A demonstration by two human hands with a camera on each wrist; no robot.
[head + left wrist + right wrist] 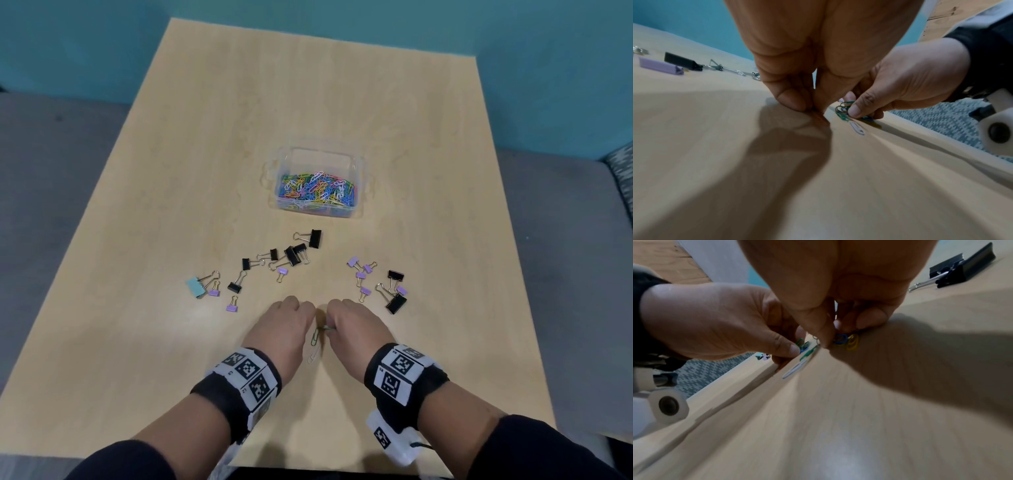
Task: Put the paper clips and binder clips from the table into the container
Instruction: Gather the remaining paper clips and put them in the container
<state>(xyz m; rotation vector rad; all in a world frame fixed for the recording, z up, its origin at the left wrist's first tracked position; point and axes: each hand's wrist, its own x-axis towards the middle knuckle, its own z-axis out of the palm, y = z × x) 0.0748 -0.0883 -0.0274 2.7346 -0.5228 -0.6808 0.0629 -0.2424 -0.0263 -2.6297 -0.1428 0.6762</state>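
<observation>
The desk [171, 178] is pale wood-grain laminate, smooth with a soft sheen. The container [356, 192] at 12 o'clock is clear glossy plastic. Binder clips [315, 238] have matt bodies and shiny wire handles.

Light wooden table [205, 144], teal wall [445, 27], grey floor [51, 154].

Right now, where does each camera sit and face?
Head: on the head, facing forward and down at the table, container, left hand and right hand.
Left wrist: at the left wrist, looking along its fingers toward the right hand.
Right wrist: mirrored, facing the left hand.
Wrist views share the white paper clip.
</observation>
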